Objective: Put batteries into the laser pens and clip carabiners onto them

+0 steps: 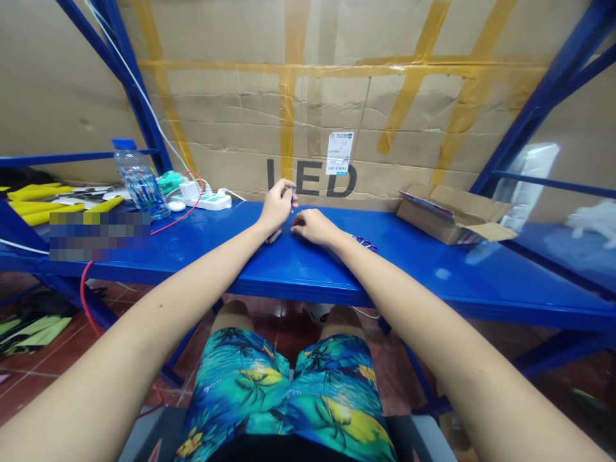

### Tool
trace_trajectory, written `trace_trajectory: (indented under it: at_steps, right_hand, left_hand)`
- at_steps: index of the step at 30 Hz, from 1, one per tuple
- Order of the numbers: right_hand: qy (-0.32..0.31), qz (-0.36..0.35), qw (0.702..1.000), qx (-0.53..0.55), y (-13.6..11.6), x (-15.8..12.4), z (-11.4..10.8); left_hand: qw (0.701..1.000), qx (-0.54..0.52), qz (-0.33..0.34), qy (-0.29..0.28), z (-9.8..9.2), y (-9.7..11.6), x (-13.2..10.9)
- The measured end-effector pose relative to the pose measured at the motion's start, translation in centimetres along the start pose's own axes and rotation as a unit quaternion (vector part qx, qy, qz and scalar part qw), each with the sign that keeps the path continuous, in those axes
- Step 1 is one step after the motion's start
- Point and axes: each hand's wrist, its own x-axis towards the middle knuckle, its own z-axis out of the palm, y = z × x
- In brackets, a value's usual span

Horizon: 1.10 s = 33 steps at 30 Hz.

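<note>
My left hand is held just above the blue table, fingers bent in a pinch. A small dark-blue thing shows between its fingertips, too small and blurred to name. Below the left wrist lie some short, dark, thin pieces. My right hand rests on the tabletop to the right of them, its fingers curled in; whatever they may hold is hidden. Beyond the right wrist, scissors with blue-and-red handles lie partly covered by my forearm.
At the left stand a water bottle and a white power strip with cables. Yellow tubes lie farther left. An open cardboard box sits at the right. A big taped carton backs the blue table.
</note>
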Motion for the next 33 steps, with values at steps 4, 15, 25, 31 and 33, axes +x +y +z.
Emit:
trace_trajectory:
  at_steps: [4,15,25,31,33]
  right_hand:
    - [-0.020,-0.004,1.000,0.004,-0.1,-0.1,0.0]
    - [0.198,0.102,0.925,0.307,3.4,-1.7,-4.2]
    - [0.169,0.080,0.921,0.342,2.9,-1.8,-3.9]
    - [0.136,0.085,0.926,0.341,2.8,-2.3,-3.9]
    - [0.130,0.089,0.928,0.339,2.7,-2.3,-4.0]
  left_hand:
    - [0.999,0.017,0.005,-0.026,-0.1,-0.3,-0.2]
    - [0.974,0.176,0.097,-0.107,0.2,0.1,-0.9]
    - [0.956,0.186,0.136,-0.182,0.2,1.1,-2.0]
    - [0.947,0.208,0.142,-0.200,0.1,1.1,-2.1]
    - [0.944,0.220,0.142,-0.201,0.2,1.1,-2.1]
